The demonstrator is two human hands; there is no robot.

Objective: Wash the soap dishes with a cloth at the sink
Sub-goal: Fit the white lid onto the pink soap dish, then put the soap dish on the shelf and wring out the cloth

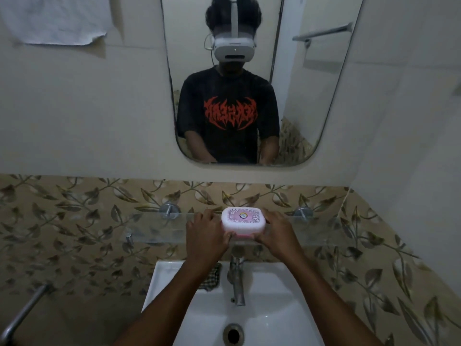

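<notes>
soap dish (243,219) – a pink-and-white lidded box – sits at the front edge of the glass shelf (159,228), above the sink (164,278) and almost straight over the tap (237,280). its long axis runs left to right, parallel to the wall; the patterned lid faces up and a little toward the wearer, the pink base showing beneath it. whether the base rests on the glass or is just clear of it i cannot tell.

the left hand (207,233) grips the dish's left end and the right hand (274,233) its right end, fingers curled round the sides, thumbs near the lower front edge.

a checked cloth (212,278) lies on the back rim of the sink, left of the tap, partly hidden by the left forearm.

what could go wrong, as i judge it: the grip seems mostly on the lid, so the base – and any soap inside – could drop free and strike the tap or basin. a tilt along the long axis would bring the same. dragging the dish off could also knock the shelf edge.
</notes>
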